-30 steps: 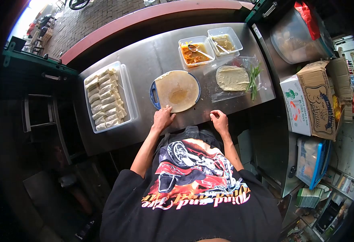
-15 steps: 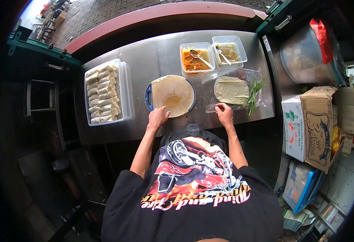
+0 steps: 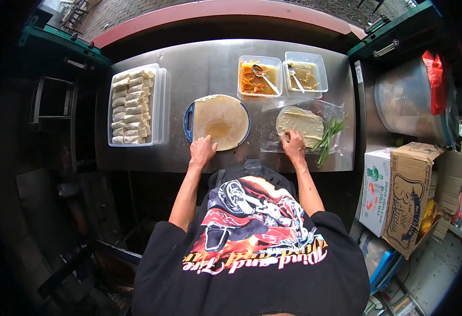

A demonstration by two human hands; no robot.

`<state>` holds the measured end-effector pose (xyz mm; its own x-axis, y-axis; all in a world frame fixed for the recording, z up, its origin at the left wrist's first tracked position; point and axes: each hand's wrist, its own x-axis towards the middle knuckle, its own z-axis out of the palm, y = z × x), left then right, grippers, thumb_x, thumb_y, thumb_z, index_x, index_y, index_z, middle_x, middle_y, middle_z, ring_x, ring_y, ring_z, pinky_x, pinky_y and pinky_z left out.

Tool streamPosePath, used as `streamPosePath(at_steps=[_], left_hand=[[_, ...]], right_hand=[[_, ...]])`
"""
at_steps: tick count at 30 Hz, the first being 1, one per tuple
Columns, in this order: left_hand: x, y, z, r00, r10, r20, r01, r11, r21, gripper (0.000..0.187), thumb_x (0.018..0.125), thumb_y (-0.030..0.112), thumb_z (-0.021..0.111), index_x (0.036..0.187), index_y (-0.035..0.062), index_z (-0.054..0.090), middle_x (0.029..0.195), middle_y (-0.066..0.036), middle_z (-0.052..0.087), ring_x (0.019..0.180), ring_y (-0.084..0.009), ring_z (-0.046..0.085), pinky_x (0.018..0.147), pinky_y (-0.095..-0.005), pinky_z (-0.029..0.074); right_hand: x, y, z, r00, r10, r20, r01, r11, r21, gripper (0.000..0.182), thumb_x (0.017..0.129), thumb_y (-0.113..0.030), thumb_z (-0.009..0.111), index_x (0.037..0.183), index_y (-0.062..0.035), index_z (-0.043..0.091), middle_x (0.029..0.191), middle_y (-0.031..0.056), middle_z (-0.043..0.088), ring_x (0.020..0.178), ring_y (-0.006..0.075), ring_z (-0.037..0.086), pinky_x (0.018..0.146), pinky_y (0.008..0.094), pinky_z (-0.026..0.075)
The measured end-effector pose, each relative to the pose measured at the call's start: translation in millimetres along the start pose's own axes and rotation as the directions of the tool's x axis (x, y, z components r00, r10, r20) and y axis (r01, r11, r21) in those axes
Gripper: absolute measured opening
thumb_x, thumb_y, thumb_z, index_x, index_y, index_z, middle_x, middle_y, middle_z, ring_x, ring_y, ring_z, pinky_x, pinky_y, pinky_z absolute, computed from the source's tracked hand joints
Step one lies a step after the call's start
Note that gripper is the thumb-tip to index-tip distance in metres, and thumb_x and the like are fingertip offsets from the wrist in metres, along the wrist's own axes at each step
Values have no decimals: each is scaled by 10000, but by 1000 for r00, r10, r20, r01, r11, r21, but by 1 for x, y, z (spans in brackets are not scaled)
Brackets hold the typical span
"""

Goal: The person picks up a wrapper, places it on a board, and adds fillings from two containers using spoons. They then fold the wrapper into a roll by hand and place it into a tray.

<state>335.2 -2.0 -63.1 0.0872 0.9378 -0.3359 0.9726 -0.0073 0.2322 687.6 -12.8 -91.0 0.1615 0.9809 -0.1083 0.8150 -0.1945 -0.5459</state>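
My left hand (image 3: 203, 151) rests at the near edge of a round cutting board (image 3: 221, 118) with a blue rim. Its fingers lie on the board, thumb apart, and no object shows in them. A brown stain marks the board's middle. To the right, my right hand (image 3: 294, 147) pinches at the near-left edge of a pale, round stack of thin wrappers (image 3: 300, 124). The stack lies on a clear plastic bag (image 3: 270, 142). Beside it are green stalks (image 3: 331, 136). How much of the wrapper is between my fingertips is hard to see.
At the left, a plastic tub (image 3: 160, 110) holds rows of pale rolls (image 3: 131, 113). Behind the wrappers stand a container of orange shreds (image 3: 249, 81) and a container of pale filling (image 3: 307, 76), each with a spoon. Cardboard boxes (image 3: 407, 195) stand right of the steel table (image 3: 204, 60).
My right hand has moved forward from just below the wrappers onto their near edge. My left hand stays at the board's near edge. The camera view has shifted slightly.
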Motion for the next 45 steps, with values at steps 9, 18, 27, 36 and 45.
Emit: streamPosePath(at_steps=[9,18,27,36,45], left_hand=[[4,9,-6,997,-62,56,60,998,37,389,822,349,689,1066,46,675,913,-225,694,900,-370,675,778,-462,543],[6,13,-14,996,-67,59,67,998,-2,356,824,353,684,917,10,665,870,-240,685,867,-387,678,769,-475,537],[5,13,-8,993,-81,84,78,996,36,385,825,371,684,960,11,662,906,-244,682,891,-390,675,779,-472,541],[1,11,-1,993,-71,91,64,995,79,477,816,383,690,1094,0,630,968,-236,674,899,-373,676,777,-457,544],[-1,11,3,996,-68,64,63,995,78,535,799,388,700,1154,-3,615,983,-244,667,913,-368,674,780,-445,545]], right_hand=[[-1,-1,2,995,-97,-39,94,993,-72,165,810,-141,674,935,-35,686,967,162,629,951,348,609,852,424,485],[2,3,-1,999,-25,-27,26,999,37,157,828,-139,643,897,-19,716,981,171,657,947,350,631,848,413,496],[9,15,0,998,65,-7,-63,987,150,209,830,-190,655,915,-15,733,924,174,689,840,327,674,782,390,520],[19,36,13,982,188,31,-188,926,326,239,860,-229,651,937,-11,714,838,149,711,793,244,694,742,343,521],[20,37,11,982,175,77,-191,912,363,236,864,-224,657,908,3,702,799,129,707,754,217,683,707,335,509]])
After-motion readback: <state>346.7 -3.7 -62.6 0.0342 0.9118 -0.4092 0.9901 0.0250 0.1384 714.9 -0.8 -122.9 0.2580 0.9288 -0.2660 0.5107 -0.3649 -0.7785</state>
